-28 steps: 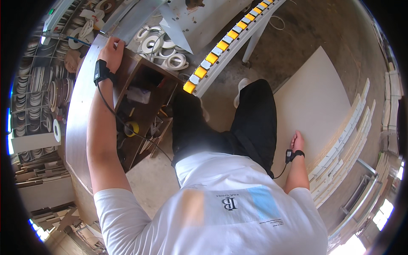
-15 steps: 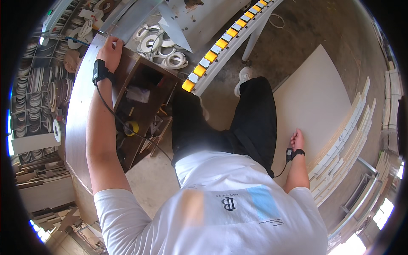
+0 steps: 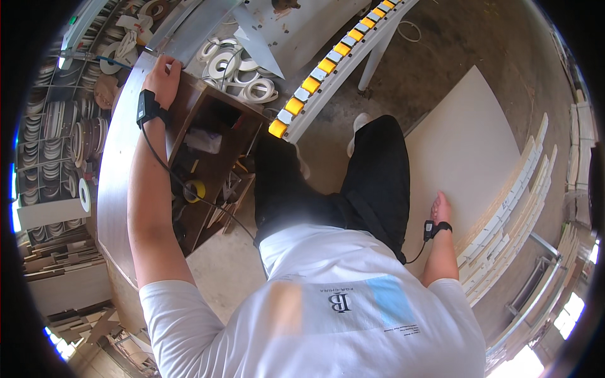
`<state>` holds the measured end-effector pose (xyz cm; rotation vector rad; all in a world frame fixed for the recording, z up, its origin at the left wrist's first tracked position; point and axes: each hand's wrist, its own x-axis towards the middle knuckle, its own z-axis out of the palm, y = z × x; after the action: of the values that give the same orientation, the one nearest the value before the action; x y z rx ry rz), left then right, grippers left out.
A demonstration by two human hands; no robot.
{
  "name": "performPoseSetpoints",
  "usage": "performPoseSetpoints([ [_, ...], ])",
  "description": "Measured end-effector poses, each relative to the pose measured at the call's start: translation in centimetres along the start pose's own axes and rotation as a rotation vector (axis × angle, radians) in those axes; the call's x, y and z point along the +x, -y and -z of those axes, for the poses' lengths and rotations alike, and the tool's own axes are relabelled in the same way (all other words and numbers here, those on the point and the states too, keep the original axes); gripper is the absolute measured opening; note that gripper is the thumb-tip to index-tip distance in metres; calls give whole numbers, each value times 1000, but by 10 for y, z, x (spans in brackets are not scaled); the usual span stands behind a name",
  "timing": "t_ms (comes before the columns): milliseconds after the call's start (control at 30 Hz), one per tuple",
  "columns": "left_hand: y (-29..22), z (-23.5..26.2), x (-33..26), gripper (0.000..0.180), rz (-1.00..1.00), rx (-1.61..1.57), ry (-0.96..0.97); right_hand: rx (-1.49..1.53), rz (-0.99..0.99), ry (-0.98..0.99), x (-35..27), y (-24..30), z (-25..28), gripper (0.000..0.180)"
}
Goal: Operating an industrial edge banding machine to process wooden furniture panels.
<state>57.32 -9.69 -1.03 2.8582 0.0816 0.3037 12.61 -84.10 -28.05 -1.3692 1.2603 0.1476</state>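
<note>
My left hand point(image 3: 162, 83) rests at the far corner of a brown wooden cabinet point(image 3: 118, 189), its fingers bent inward at the edge. What lies under those fingers, if anything, is hidden. Beside it, to the right, several rolls of white edge-banding tape point(image 3: 224, 65) lie in a heap. Down at my right side hangs my right hand point(image 3: 441, 208), its fingers loosely stretched and holding nothing visible. Below that hand is a large pale board point(image 3: 469, 132).
A conveyor rail with yellow rollers point(image 3: 311, 85) runs from beside my leg to the far right. The cabinet's open shelves hold a roll of yellow tape point(image 3: 195, 190). Shelves of banding rolls point(image 3: 53, 151) line the left; stacked long strips point(image 3: 504, 230) stand at right.
My right hand's curled fingers have straightened somewhat. My left hand stays at the cabinet corner. The foot on the right has shifted slightly toward me.
</note>
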Motion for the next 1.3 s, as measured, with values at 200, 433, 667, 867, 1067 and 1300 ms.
performPoseSetpoints([
  [200,0,0,-2,35,7,2,-6,11,-25,-19,-5,2,-3,57],
  [433,5,-1,0,36,0,-6,-5,31,45,-68,-5,0,-9,50],
  [667,-1,1,-2,35,1,-15,-9,-39,25,0,2,-5,3,44],
  [867,2,1,-2,35,-9,-16,-12,-9,-16,1,-1,-1,-1,36],
  [1067,2,0,-2,35,-4,-11,-7,-91,31,2,4,-5,1,23],
  [1300,1,-1,-1,37,17,-17,10,-64,20,-50,6,-8,3,33],
])
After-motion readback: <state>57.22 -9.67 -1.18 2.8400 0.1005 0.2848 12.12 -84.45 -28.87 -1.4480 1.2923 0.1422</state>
